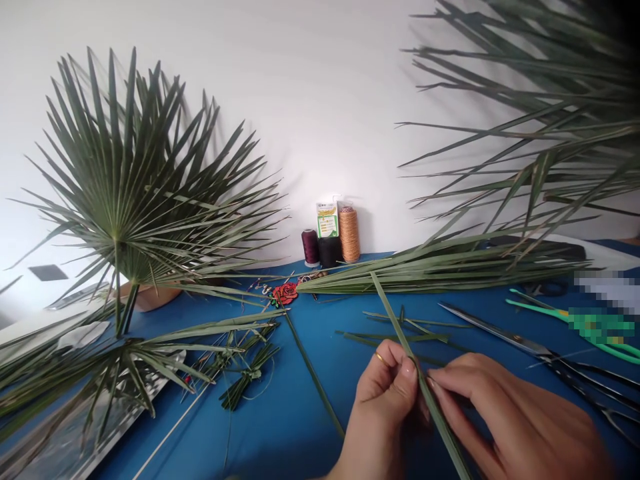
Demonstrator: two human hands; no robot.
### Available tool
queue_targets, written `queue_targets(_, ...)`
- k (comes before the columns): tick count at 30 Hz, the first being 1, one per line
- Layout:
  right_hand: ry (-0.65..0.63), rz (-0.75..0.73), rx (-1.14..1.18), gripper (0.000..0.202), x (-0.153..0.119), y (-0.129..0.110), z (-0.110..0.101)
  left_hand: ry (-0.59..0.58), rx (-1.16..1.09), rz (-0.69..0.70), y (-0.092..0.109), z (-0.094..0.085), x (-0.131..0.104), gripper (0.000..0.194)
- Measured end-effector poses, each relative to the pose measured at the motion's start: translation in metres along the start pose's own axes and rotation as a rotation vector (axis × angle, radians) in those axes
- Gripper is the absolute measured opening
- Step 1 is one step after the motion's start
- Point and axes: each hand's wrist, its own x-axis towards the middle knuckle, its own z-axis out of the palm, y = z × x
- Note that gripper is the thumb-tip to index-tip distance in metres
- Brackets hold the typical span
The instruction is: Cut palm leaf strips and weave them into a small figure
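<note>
A long green palm leaf strip [388, 305] runs slantwise through both hands at the lower right. My left hand [387, 400] is closed, its thumb pressing the strip against curled fingers, one of which wears a ring. On the strip's other side, my right hand [510, 413] pinches its edge between thumb and fingertips, just below the left thumb. Behind the hands, several cut leaf pieces [400, 337] lie on the blue table [320, 327]. One more narrow strip [315, 373] rests to the left of my left hand.
Large scissors [520, 340] and green-handled tweezers [540, 307] lie at right. Thread spools [350, 233] stand by the wall beside a leaf bundle [440, 263]. Fan palm leaves [125, 167] rise at left above a silvery tray [130, 413]. A small tied leaf piece [250, 377] lies left of centre.
</note>
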Motion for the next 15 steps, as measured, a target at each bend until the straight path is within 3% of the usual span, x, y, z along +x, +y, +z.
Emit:
queue_targets(11,0.070,0.034,0.031,0.013,0.0002,-0.0009,0.0048,-0.071,-0.014,-0.015,-0.0075,-0.0052,0.0018,0.026)
queue_targets(15,0.026,-0.039,0.016,0.011,0.0008,0.0049,0.0019,-0.098,-0.021,-0.035,-0.0070,-0.0058,0.0021,0.025)
